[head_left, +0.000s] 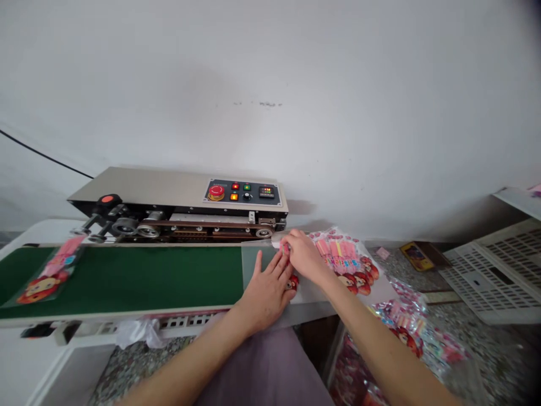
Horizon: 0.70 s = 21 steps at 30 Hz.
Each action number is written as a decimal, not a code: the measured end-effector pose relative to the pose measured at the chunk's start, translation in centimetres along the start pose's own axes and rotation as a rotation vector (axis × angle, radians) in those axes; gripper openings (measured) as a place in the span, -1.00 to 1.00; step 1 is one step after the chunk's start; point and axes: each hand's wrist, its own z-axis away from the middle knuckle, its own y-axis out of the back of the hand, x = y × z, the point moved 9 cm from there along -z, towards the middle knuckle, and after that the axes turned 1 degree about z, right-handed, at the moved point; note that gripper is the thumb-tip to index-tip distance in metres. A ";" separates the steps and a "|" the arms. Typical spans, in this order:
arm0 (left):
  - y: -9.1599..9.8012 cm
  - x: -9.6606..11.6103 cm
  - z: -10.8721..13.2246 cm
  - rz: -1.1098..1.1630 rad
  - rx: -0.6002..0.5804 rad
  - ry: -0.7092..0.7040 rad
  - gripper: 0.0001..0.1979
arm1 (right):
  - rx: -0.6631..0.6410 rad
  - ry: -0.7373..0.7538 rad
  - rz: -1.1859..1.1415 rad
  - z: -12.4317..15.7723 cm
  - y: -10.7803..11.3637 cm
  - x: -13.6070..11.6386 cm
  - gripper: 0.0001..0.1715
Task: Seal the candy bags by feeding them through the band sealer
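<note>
My left hand (267, 290) lies flat, thumb spread, over a clear plastic bag (250, 260) at the right end of the green conveyor belt (164, 276). Beside its fingertips, my right hand (303, 255) is closed in a pinch on a small pink-striped piece (285, 248). A red-haired cartoon print (292, 283) shows partly beneath my left fingers; my hands hide the rest. Close to my right wrist is a pile of printed cards (349, 262) with pink stripes and red-haired cartoon heads.
A band sealing machine (169, 189) with lit buttons and a red emergency knob (217, 192) runs behind the belt. A bagged cartoon card (48, 273) lies at the belt's left. At lower right are shiny filled packets (406, 324), with a pale slatted crate (494, 276) beyond.
</note>
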 end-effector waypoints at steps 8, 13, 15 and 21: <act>0.0 -1.3 0.2 -0.014 0.046 0.045 -0.39 | 0.151 0.073 0.218 6.6 3.6 1.6 -0.47; 0.5 -2.7 1.1 -0.034 0.058 0.071 -0.40 | 0.274 -0.043 0.452 11.3 4.8 7.0 -0.53; 0.9 -3.5 1.7 -0.052 0.053 0.103 -0.42 | 0.263 -0.070 0.483 11.8 3.9 7.6 -0.48; 3.2 -6.0 3.2 -0.170 0.045 0.294 -0.43 | 0.251 -0.067 0.406 10.2 0.8 3.0 -0.45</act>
